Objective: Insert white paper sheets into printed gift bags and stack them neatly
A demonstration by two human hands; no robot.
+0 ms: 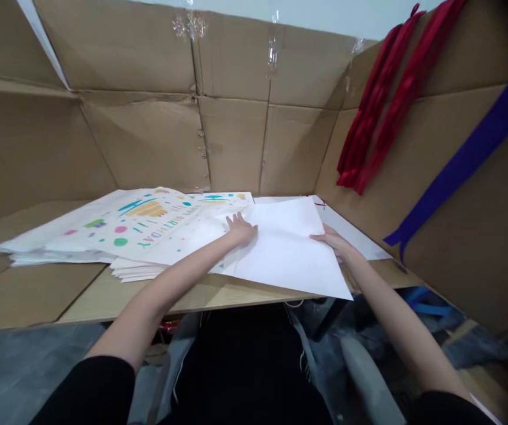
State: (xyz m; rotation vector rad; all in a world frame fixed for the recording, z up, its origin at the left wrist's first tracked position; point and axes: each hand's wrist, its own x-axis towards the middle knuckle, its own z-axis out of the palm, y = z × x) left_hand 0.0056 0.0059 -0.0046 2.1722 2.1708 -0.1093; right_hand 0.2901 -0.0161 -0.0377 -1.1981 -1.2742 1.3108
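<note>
Near the table's [218, 292] front edge, my right hand [332, 241] pinches white paper [287, 251]; left fingers [236, 222] spread over it, their undersides hidden.

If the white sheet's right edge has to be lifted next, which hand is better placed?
Right, most likely: the right hand is at that edge of the white sheet, while the left hand is farther left.

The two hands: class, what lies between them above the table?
Part of the white sheet lies between the left hand and the right hand, as the head view shows.
</note>
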